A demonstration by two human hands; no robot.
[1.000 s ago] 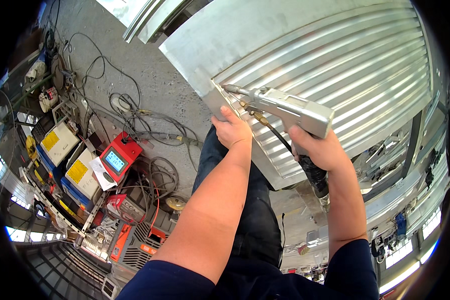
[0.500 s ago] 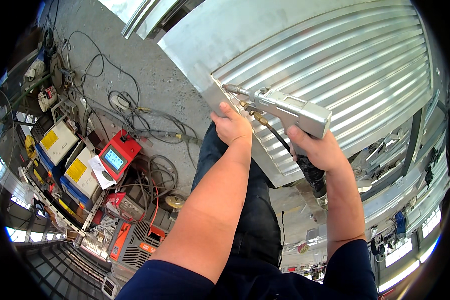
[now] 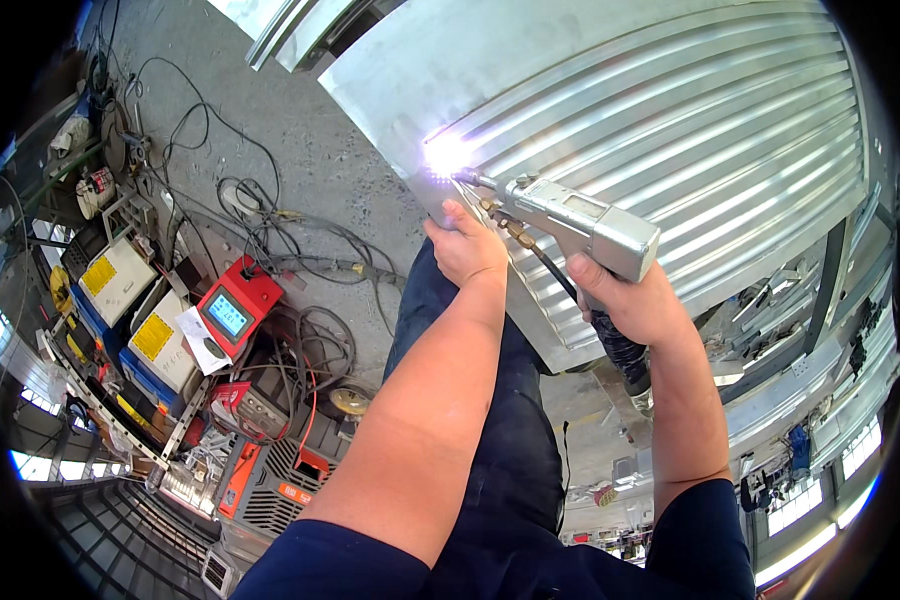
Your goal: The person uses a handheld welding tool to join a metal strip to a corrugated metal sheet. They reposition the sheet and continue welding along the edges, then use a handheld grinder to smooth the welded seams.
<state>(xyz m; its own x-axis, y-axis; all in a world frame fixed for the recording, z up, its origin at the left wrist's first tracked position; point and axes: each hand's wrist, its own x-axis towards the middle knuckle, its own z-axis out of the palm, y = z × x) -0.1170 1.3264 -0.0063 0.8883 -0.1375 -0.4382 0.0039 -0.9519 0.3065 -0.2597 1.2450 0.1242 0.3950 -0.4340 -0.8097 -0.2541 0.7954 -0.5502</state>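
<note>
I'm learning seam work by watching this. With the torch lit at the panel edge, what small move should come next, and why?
Probably a slow slide of the nozzle along the edge of the ribbed metal panel. The bright arc burns at the tip of the grey welding gun, which the right hand grips, while the left hand braces just beneath the nozzle, steadying it for travel.

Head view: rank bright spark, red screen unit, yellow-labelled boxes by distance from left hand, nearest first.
From the left hand:
1. Bright spark, just above it, at the corrugated panel's edge.
2. Red screen unit, on the floor to the left.
3. Yellow-labelled boxes, farther left still.
</note>
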